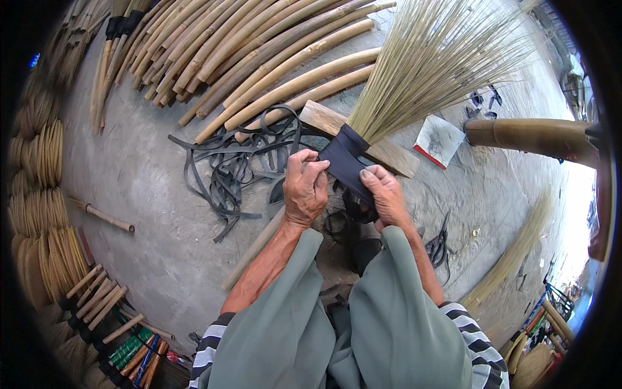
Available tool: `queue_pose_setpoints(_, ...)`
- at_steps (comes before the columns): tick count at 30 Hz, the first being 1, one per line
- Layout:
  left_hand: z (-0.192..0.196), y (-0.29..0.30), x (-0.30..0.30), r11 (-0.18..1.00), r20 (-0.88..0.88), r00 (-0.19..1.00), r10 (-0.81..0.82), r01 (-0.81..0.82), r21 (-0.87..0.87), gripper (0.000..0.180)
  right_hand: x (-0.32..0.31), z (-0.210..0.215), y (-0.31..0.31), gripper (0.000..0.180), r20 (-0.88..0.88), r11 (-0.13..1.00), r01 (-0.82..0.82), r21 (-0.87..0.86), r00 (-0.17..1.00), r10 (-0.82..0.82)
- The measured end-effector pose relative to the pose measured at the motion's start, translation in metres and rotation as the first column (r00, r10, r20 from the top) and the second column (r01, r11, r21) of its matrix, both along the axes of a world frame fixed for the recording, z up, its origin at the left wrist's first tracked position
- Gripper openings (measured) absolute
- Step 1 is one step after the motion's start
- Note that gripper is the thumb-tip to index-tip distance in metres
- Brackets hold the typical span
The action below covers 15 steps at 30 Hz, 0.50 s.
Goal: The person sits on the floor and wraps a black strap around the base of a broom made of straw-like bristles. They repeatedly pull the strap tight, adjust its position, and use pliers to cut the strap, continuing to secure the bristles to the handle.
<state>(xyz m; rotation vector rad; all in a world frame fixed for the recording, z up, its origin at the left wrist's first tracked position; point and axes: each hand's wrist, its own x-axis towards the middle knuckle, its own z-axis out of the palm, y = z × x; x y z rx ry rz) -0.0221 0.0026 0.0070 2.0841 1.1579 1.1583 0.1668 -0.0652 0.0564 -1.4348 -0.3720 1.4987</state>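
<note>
A bundle of pale broom bristles (431, 71) fans out away from me, up and to the right. Around its gathered base runs a wide black rubber strip (348, 163), whose near part is stretched between my hands. My left hand (306, 189) pinches the strip's left edge between thumb and bent fingers. At the opposite edge, my right hand (387, 196) grips the strip with its thumb on top; its other fingers are partly hidden. A wooden block (395, 159) lies on the floor beneath the bundle's base.
Long bamboo poles (285, 65) lie in rows at the far left. Nearer are tangled black strips (223, 175). To the right are a small white box (438, 139), a thick bamboo post (531, 137), scissors (439, 245) and loose bristles (512, 253). Brooms (48, 155) line the left side.
</note>
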Motion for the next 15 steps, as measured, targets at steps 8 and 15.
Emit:
queue_pose_setpoints(8,-0.006,0.01,-0.006,0.973,0.034,0.993,0.109,-0.1,-0.207,0.012,-0.003,-0.04,0.013,0.021,0.371,0.985,-0.138,0.1,0.924,0.091)
queue_pose_setpoints(15,0.003,0.026,-0.013,0.928,-0.235,0.962,0.142,-0.212,-0.306,0.03,-0.025,-0.067,0.061,0.034,0.603,0.922,-0.329,0.205,0.784,0.145)
